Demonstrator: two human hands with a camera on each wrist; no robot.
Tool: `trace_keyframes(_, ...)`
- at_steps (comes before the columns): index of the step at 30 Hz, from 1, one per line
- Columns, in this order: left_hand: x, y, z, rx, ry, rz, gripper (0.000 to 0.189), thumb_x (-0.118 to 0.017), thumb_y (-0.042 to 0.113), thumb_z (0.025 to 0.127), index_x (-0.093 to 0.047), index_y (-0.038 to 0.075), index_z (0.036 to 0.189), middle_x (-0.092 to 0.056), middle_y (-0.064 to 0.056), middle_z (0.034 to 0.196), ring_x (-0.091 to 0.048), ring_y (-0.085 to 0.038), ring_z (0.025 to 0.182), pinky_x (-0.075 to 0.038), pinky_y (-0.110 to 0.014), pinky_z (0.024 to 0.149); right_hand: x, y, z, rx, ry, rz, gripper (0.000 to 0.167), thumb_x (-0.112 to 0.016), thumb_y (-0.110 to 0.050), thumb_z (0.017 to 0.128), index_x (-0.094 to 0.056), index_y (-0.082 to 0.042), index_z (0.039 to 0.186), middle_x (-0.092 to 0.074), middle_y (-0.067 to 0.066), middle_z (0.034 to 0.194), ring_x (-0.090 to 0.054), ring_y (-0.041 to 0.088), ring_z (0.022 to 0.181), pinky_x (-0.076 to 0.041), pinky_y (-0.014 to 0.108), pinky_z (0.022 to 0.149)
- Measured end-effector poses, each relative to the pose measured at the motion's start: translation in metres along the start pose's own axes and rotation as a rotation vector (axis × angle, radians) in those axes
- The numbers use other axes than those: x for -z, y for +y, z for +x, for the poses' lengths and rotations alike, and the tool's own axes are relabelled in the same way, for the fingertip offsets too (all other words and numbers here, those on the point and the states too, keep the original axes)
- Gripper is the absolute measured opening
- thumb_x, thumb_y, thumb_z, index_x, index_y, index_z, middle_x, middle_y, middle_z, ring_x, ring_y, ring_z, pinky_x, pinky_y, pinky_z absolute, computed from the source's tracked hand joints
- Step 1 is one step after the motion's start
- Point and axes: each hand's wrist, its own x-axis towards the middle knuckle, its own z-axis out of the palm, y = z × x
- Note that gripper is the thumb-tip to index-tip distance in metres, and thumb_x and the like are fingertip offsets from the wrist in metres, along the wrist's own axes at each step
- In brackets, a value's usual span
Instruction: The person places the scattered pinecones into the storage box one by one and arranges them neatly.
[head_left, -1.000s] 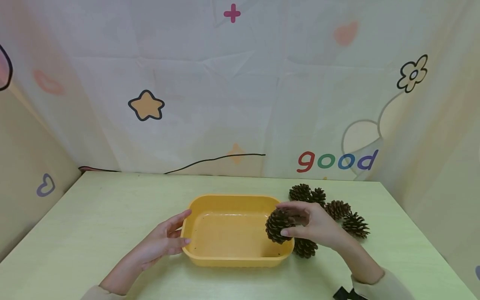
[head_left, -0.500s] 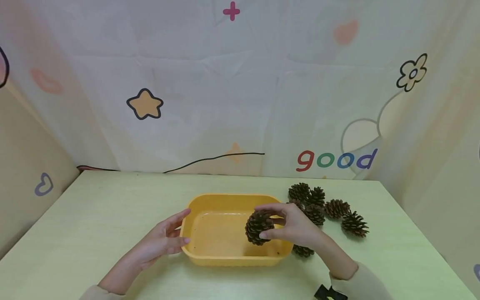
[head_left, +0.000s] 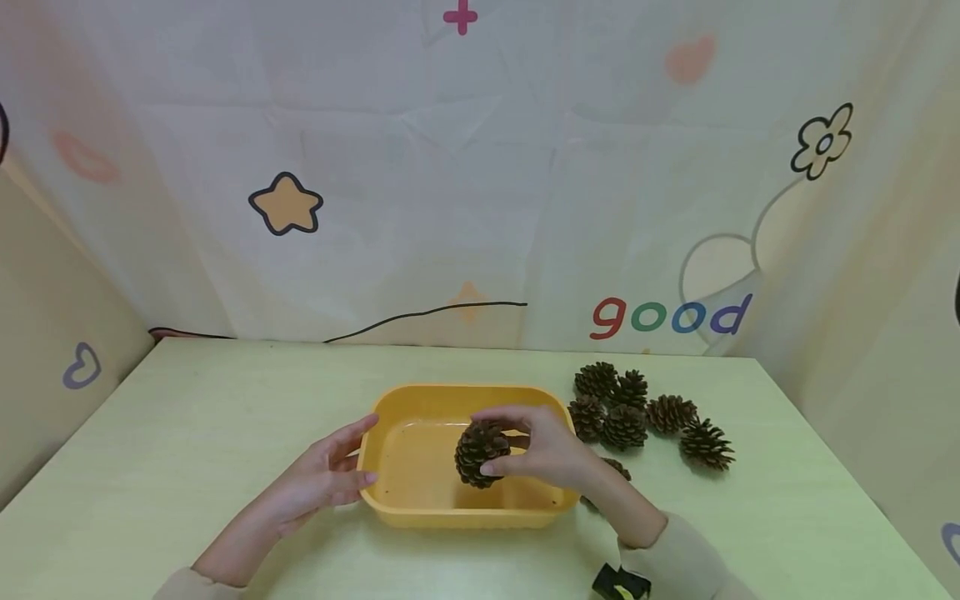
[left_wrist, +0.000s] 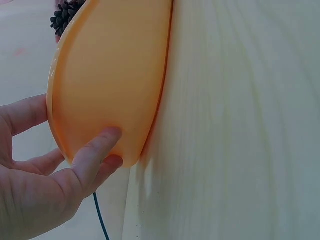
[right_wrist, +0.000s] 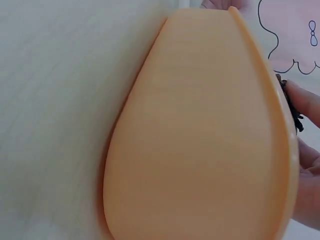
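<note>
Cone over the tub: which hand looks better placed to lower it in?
Right, I'd judge: the right hand holds the cone over the tub, while the left hand holds no cone and rests against the tub's left end.

The right hand [head_left: 546, 451] holds a pine cone [head_left: 477, 457] over a yellow tub [head_left: 468, 520] the left hand [head_left: 326, 472] touches.

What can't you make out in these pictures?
Head: most of one cone right of the tub, behind the right forearm.
Head: the black object by the right sleeve, cut off by the bottom edge.
Right wrist: most of the held cone, hidden by the tub.
Left wrist: part of that cone, behind the tub.
</note>
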Motion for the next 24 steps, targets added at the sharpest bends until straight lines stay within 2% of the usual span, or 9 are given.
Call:
trace_keyframes(5,0.000,0.000,0.000,-0.004,-0.011,0.003,0.081,-0.061,0.003,0.085,-0.008,0.001,0.145,-0.016,-0.032,0.143,-0.050,-0.031,0.113,-0.049,-0.041,0.084,-0.012,0.001,0.006,0.009,-0.008,0.034,0.050,-0.074,-0.008,0.075,-0.056,-0.002,0.122,-0.057,0.013,0.121,-0.053,0.029,0.110,-0.048,0.035,0.086)
trace_keyframes(14,0.000,-0.002,0.002,0.001,-0.004,0.008,0.082,-0.062,0.004,0.084,-0.008,0.002,0.145,-0.015,-0.032,0.143,-0.049,-0.031,0.114,-0.049,-0.040,0.084,-0.032,0.001,0.015,-0.029,0.007,0.073,0.050,-0.073,-0.007,0.076,-0.055,-0.003,0.123,-0.055,0.012,0.123,-0.051,0.030,0.112,-0.046,0.040,0.089)
trace_keyframes(24,-0.001,-0.001,0.002,0.019,0.006,0.015,0.081,-0.061,0.004,0.085,-0.008,0.003,0.146,-0.012,-0.032,0.144,-0.046,-0.034,0.117,-0.049,-0.041,0.084,-0.055,0.001,0.026,-0.044,0.035,0.014,0.049,-0.075,-0.009,0.074,-0.058,-0.007,0.120,-0.057,0.003,0.121,-0.050,0.026,0.115,-0.043,0.038,0.094)
